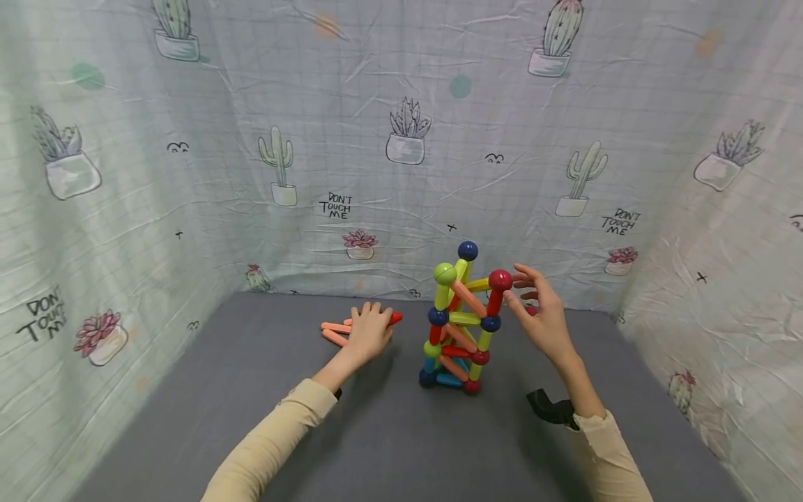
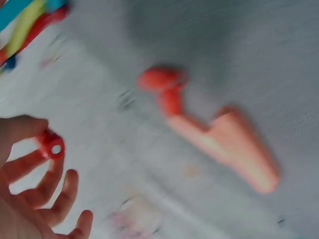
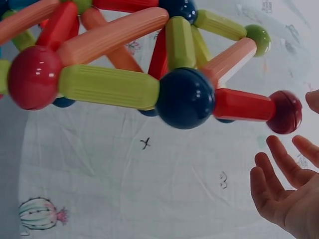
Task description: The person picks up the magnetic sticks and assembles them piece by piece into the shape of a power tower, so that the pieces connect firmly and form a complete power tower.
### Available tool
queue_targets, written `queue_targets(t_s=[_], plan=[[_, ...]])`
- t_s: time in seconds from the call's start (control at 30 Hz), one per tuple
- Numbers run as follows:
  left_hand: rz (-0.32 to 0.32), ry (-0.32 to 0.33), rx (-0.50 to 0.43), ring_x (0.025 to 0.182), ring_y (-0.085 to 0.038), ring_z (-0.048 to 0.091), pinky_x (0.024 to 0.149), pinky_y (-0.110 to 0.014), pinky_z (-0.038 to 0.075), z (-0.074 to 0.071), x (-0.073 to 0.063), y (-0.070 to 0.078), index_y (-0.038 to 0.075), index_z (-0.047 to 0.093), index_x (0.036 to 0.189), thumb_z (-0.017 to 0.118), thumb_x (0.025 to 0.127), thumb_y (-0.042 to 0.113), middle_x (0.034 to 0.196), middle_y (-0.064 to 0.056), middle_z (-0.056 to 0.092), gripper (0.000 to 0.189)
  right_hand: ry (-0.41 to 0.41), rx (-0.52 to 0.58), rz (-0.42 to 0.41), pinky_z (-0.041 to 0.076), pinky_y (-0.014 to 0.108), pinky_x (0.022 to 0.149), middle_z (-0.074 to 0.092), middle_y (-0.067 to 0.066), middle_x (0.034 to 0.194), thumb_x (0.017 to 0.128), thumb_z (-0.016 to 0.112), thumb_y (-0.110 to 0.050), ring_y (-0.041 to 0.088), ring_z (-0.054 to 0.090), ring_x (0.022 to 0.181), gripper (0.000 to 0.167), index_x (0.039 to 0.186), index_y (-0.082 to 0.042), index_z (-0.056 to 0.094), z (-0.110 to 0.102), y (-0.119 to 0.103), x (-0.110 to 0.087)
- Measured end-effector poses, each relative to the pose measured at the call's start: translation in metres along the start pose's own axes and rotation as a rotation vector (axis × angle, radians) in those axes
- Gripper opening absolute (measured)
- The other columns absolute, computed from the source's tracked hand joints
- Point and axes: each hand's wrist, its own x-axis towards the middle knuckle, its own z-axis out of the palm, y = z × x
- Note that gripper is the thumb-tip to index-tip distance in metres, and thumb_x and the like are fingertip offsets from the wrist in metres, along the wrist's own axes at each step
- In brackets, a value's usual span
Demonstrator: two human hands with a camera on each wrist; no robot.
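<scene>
A tower of magnetic rods and balls stands on the dark surface, with green, red, orange, yellow and blue rods joined by coloured balls. My right hand is beside its top red ball; in the right wrist view the fingers are spread, loosely bent, and hold nothing. Left of the tower, my left hand hovers at a small pile of loose rods. Between its thumb and forefinger the left wrist view shows a short red rod, its round end facing the camera. That hand's other fingers are apart.
Loose orange rods and a red rod lie around my left hand. A red ball shows partly behind my right hand. A cactus-print curtain closes off the back and sides of the grey surface.
</scene>
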Motion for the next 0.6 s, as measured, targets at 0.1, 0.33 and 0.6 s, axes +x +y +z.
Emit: queue_targets(t_s=[0.1, 0.33, 0.6], plan=[[-0.028, 0.143, -0.117, 0.081, -0.025, 0.049, 0.07, -0.043, 0.034, -0.032, 0.013, 0.007, 0.013, 0.062, 0.101, 0.062, 0.083, 0.025, 0.089, -0.008, 0.057, 0.022, -0.014, -0.031, -0.006, 0.038, 0.012, 0.071, 0.056, 0.02, 0.104, 0.08, 0.059, 0.004, 0.018, 0.052, 0.09, 0.04, 0.118, 0.005, 0.05, -0.002, -0.017, 0.003], [0.111, 0.406, -0.387, 0.082, -0.021, 0.047, 0.071, -0.038, 0.032, -0.105, 0.035, 0.038, 0.013, 0.062, 0.109, 0.061, 0.084, 0.023, 0.094, -0.005, 0.056, 0.027, -0.012, -0.04, -0.021, 0.038, 0.013, 0.07, 0.058, 0.016, 0.102, 0.079, 0.062, 0.002, 0.022, 0.051, 0.089, 0.038, 0.117, 0.001, 0.054, 0.005, 0.003, 0.005], [0.341, 0.296, -0.314, 0.092, -0.02, 0.047, 0.082, -0.043, 0.03, -0.134, 0.058, 0.08, 0.018, 0.062, 0.112, 0.059, 0.085, 0.024, 0.101, -0.002, 0.06, 0.028, -0.012, -0.042, -0.042, 0.039, 0.014, 0.071, 0.059, 0.012, 0.103, 0.081, 0.062, -0.005, 0.017, 0.052, 0.09, 0.037, 0.117, -0.004, 0.054, 0.007, 0.011, 0.008]])
